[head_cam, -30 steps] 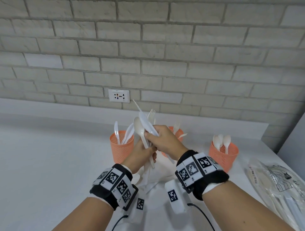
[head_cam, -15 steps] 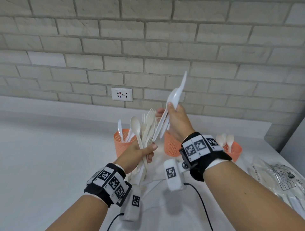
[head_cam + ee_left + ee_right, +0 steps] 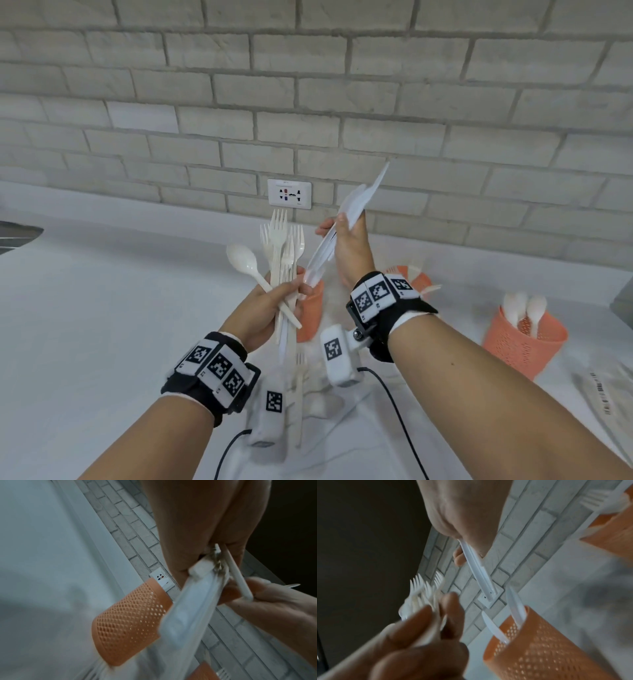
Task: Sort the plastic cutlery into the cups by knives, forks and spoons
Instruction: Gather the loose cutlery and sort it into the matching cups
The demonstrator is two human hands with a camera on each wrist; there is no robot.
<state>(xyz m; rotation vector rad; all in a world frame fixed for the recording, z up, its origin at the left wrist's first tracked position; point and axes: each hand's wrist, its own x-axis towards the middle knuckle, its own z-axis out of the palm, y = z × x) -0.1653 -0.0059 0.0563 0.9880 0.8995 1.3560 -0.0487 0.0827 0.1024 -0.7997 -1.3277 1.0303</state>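
My left hand (image 3: 291, 291) grips a bundle of white plastic forks (image 3: 281, 240) and one spoon (image 3: 243, 260), heads up. My right hand (image 3: 339, 226) is raised beside it and pinches a few white knives (image 3: 356, 202), blades pointing up and right, their handle ends close to the left fingers. The right wrist view shows the knives (image 3: 477, 573) and the forks (image 3: 423, 588). An orange mesh cup (image 3: 310, 308) is partly hidden behind the left hand; it holds knives (image 3: 515, 605). A second cup (image 3: 423, 279) peeks out behind the right wrist. A third cup (image 3: 524, 346) at the right holds spoons.
More loose white cutlery (image 3: 299, 377) lies on the white counter (image 3: 102, 325) beneath my wrists. A clear plastic bag (image 3: 609, 394) lies at the right edge. A wall socket (image 3: 289, 193) sits in the brick wall behind the cups.
My right hand has drawn the knives out of the bundle and lifted them up and to the right. The left hand keeps the forks and spoon.
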